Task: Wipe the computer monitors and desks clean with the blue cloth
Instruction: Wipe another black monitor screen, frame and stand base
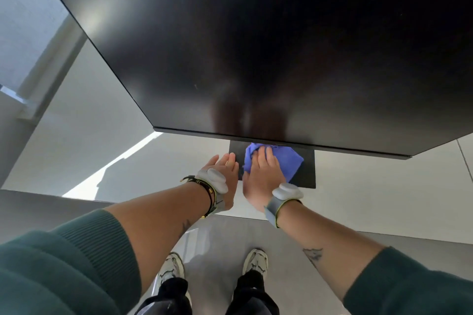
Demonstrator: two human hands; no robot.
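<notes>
Head view, looking down, read from left to right. A smooth white desk top (102,140) carries a bright slanted patch of sunlight (112,169) at its left. A ribbed dark-green sleeve (64,263) covers the left upper forearm; the left wrist bears a pale grey strapped wrist unit (216,180) beside dark cord bracelets. The left hand (225,169) lies palm down on the desk, fingers straight and pressed together, their tips just beside the left edge of a flat black rectangular monitor base (305,174). Above, a large dark glossy monitor screen (256,46) fills the upper field and overhangs the rear of the base; the forearms are dimly reflected in its lower part. The crumpled blue cloth (289,161) rests on the base, directly below the monitor's lower edge. The right hand (262,174) holds the cloth down on the base, fingers close together and bent over the bunched fabric, a fold of which rises at the fingertips; the thumb cannot be made out. A second grey wrist unit (286,193) and matching green sleeve (409,286) follow on the right arm. Below the desk edge, two pale trainers (256,262) and black trouser legs stand on a grey floor (217,238).
</notes>
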